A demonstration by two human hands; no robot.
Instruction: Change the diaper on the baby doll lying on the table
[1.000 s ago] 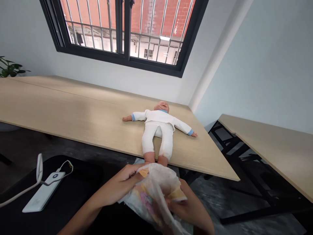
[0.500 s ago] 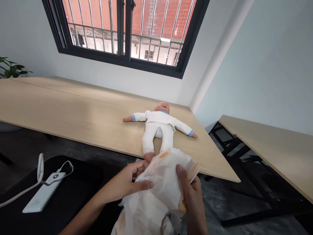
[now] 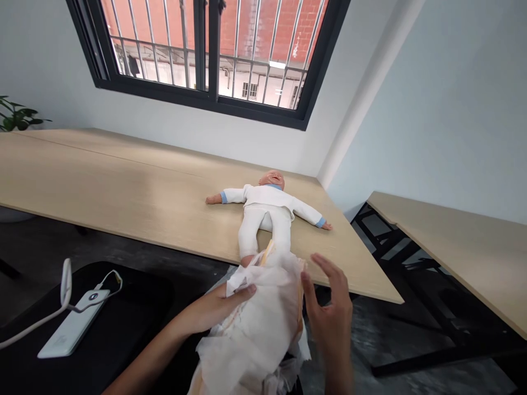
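Observation:
A white diaper (image 3: 263, 318) with orange-yellow edging is spread out in front of me, its far end just before the doll's feet. My left hand (image 3: 224, 302) grips its left side, thumb on top and the other fingers hidden beneath. Off its right edge, my right hand (image 3: 329, 296) is raised with thumb and fingers apart, holding nothing; the thumb is close to the edge, and I cannot tell whether it touches. Beyond lies a baby doll (image 3: 269, 200) on its back in white clothes with blue cuffs, arms spread, legs toward me.
The doll rests on a long wooden table (image 3: 164, 192) under a barred window (image 3: 214, 99). A white power bank (image 3: 74, 323) with a cable lies on a black surface at lower left. A second table (image 3: 453, 241) stands at right, and a plant (image 3: 20, 116) at far left.
My right hand has let go of the diaper's right side and opened. The diaper is more spread out and flatter. My left hand still grips the left side.

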